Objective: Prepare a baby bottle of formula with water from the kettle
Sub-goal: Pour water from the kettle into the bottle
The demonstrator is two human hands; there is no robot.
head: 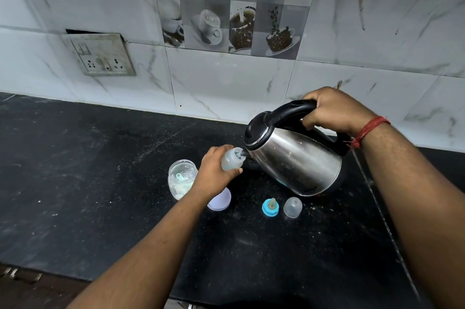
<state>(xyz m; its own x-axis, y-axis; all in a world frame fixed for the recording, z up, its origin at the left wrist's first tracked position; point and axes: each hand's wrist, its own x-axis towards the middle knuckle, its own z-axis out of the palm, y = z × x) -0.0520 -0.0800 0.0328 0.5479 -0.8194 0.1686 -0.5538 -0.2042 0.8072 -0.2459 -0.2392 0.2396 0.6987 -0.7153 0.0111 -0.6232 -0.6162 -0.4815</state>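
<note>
Both hands are busy and apart; the right hand (332, 109) is wrapped round the black handle of the steel kettle (294, 157), which is tipped to the left with its spout at the mouth of the bottle (232, 159); the left hand (214, 170) grips the bottle, fingers curled round its body, tilting it toward the spout above the dark counter (75, 170); a red thread (370, 130) circles the right wrist; just left of the left hand stands an open jar (181, 177) of white powder with a scoop inside; its lilac lid (221, 200) lies under the left wrist; near the kettle's base lie the blue teat ring (270, 207) and the clear cap (292, 207), side by side; a socket plate (100, 55) sits on the tiled wall.
</note>
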